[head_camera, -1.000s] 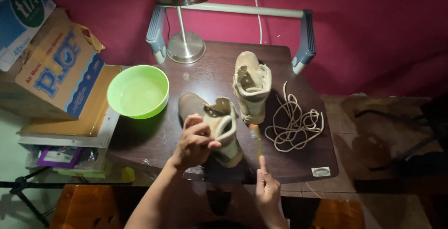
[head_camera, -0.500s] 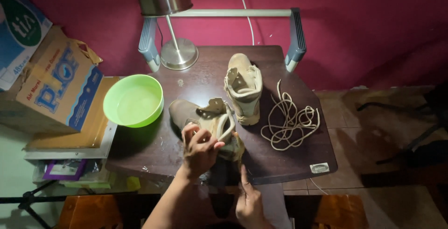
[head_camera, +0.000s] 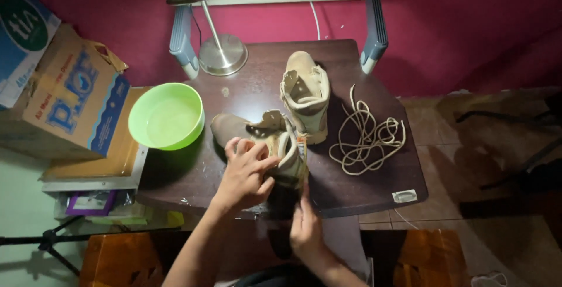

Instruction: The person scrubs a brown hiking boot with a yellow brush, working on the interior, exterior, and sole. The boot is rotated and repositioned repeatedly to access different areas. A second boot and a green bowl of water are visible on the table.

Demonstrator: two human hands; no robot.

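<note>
Gripping the tan boot [head_camera: 266, 146] at frame centre, left hand [head_camera: 244, 173] clasps its side, right hand [head_camera: 304, 228] pinches its heel; both boots stand unlaced, laces [head_camera: 366, 138] loose at right

On the dark wooden table [head_camera: 246, 59], your 2 tan suede boots [head_camera: 306, 94] sit centre, the green plastic bowl [head_camera: 166, 116] left, the coiled beige laces [head_camera: 366, 138] right, the metal lamp base [head_camera: 222, 55] behind.

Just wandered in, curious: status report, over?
Left hand gripping tan boot lying on table. Right hand at its heel. Second boot and loose laces alongside.
</note>
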